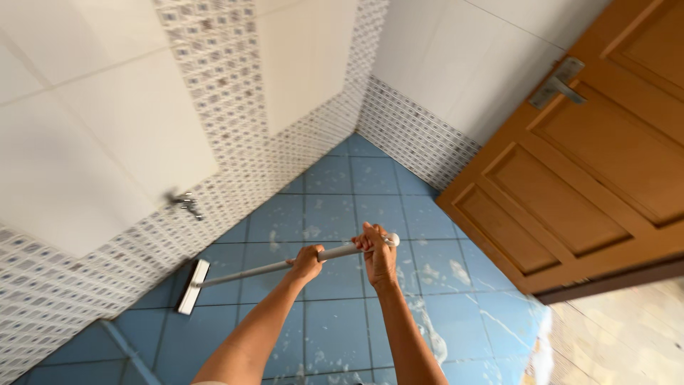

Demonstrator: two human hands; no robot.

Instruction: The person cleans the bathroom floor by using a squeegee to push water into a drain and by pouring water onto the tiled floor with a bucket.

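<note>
Head view, looking steeply down into the corner of a tiled room: both of the person's bare arms reach forward over a blue tiled floor (335, 335). The left hand (306, 262) is wrapped shut around the middle of a pale long handle (271, 267), fingers curled over the top. The right hand (379, 255) is clamped on the same handle near its upper end, just below the rounded white end cap (392, 239). The 2 hands sit near each other along the shaft but do not touch.

The handle slopes down and to the left, ending in a flat white squeegee head (193, 286). That head rests on the floor tiles close to the foot of the left wall, its long edge running roughly along the wall line. White streaks and wet patches mark the blue tiles around and behind the hands.

The left wall carries large white tiles (107, 142) above a band of small patterned tiles (64, 285), with a metal tap (187, 203) sticking out of it. A brown panelled wooden door (591, 164) with a metal lever handle (559, 84) fills the right side.
</note>
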